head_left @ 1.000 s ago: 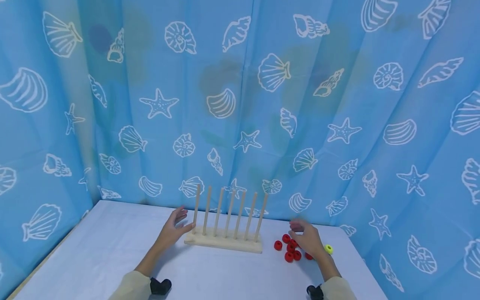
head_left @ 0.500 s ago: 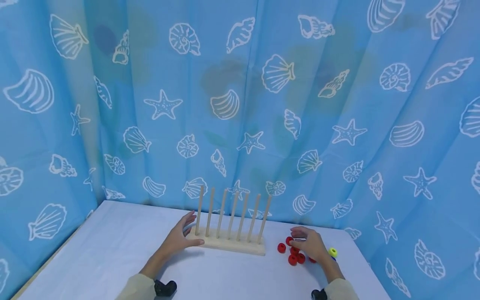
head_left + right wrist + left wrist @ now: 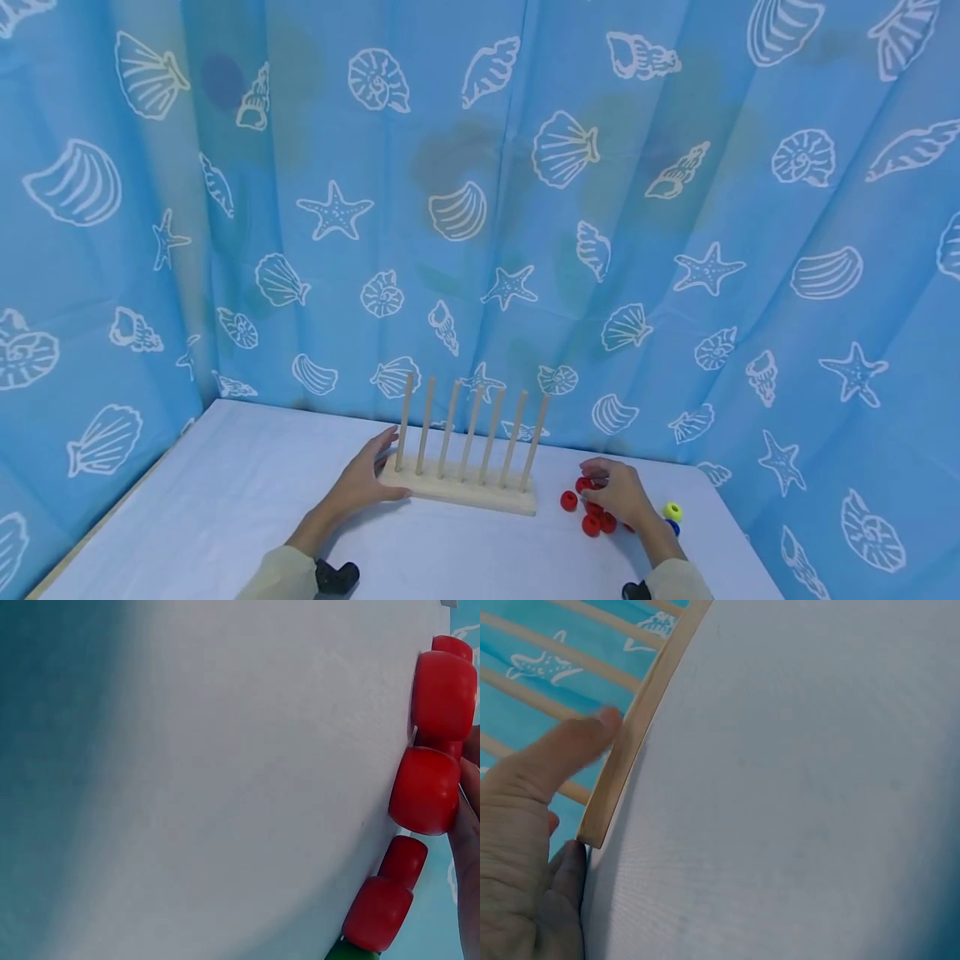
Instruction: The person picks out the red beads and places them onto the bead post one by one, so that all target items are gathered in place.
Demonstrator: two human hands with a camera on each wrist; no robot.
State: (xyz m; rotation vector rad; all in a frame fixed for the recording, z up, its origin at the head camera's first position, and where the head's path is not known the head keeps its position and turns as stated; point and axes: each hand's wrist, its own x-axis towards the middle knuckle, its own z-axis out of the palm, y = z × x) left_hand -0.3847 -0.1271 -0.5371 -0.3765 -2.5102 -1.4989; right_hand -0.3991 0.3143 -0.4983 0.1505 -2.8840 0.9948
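Blue seashell-print curtain (image 3: pixel 465 125), white-covered bench (image 3: pixel 450 554), seven-peg wooden rack (image 3: pixel 457 491) on it, my left hand (image 3: pixel 358 481) gripping its left end, my right hand (image 3: pixel 621 492) at the red beads (image 3: pixel 591 526), cannot tell if it pinches one, yellow bead (image 3: pixel 672 512), blue bead (image 3: pixel 674 527) beside that.

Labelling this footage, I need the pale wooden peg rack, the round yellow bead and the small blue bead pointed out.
Pale wooden peg rack (image 3: pixel 461 492): head view, base.
Round yellow bead (image 3: pixel 674 514): head view, front side.
Small blue bead (image 3: pixel 675 528): head view, visible part.
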